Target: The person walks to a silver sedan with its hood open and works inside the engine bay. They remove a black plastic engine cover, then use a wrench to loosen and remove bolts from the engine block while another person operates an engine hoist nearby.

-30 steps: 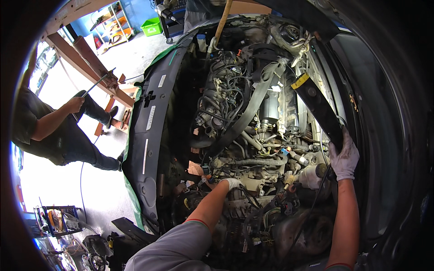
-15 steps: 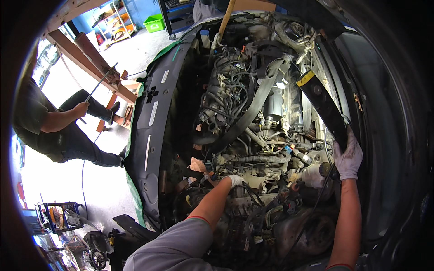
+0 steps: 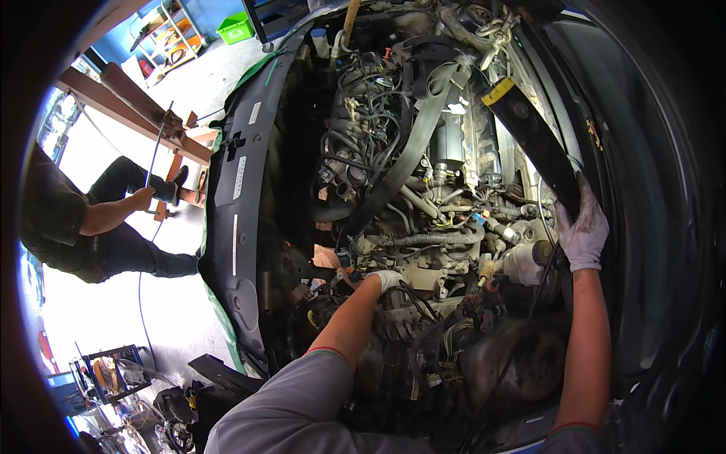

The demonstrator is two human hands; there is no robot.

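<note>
In a white glove, my right hand (image 3: 582, 231) grips the lower end of a long black work light (image 3: 529, 125) with a yellow far end (image 3: 497, 91). The light slants over the right side of the engine bay, and the parts beside it are brightly lit. My left hand (image 3: 390, 281), also gloved, reaches down among hoses and brackets at the near middle of the engine (image 3: 423, 280). Its fingers are hidden. A wide grey lifting strap (image 3: 416, 151) runs slantwise over the engine. A ribbed hose (image 3: 439, 238) lies just beyond my left hand.
Along the left runs a black front panel (image 3: 238, 189) over green sheeting (image 3: 219, 314). Another person (image 3: 91, 219) sits at the left, holding a thin rod (image 3: 157, 147). A wooden handle (image 3: 351, 17) stands at the far edge. A reddish steel beam (image 3: 113, 110) crosses the upper left.
The view has shifted slightly, so the engine sits a little higher and further left. Both my hands keep their places. The other person's rod has turned more upright.
</note>
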